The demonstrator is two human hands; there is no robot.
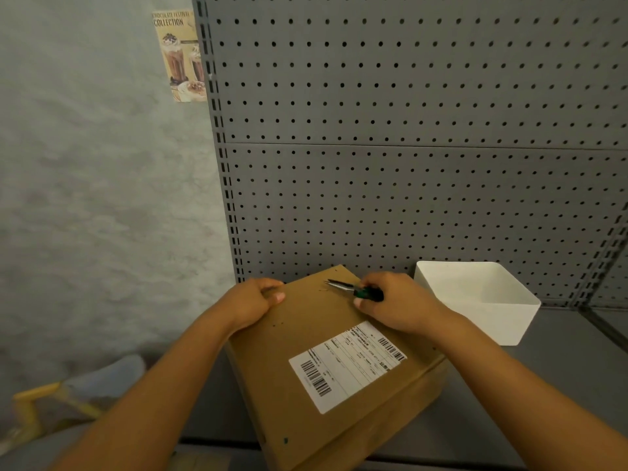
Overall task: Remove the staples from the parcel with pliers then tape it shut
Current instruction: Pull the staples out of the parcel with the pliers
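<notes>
a brown cardboard parcel [326, 362] with a white barcoded shipping label [346, 365] lies on a grey shelf [509, 402], directly under both hands. small dark staple marks are seen just ahead of the plier tips. the green-handled pliers [353, 289] are held in the right hand [401, 304], fingers curled round the handles, nose resting on the far flap. the parcel's far left edge is gripped by the left hand [255, 304]. each staple is probably best pinched at its crown and lifted straight, the flap being held flat. a white bin [475, 300] stands just right of the right grip.
</notes>
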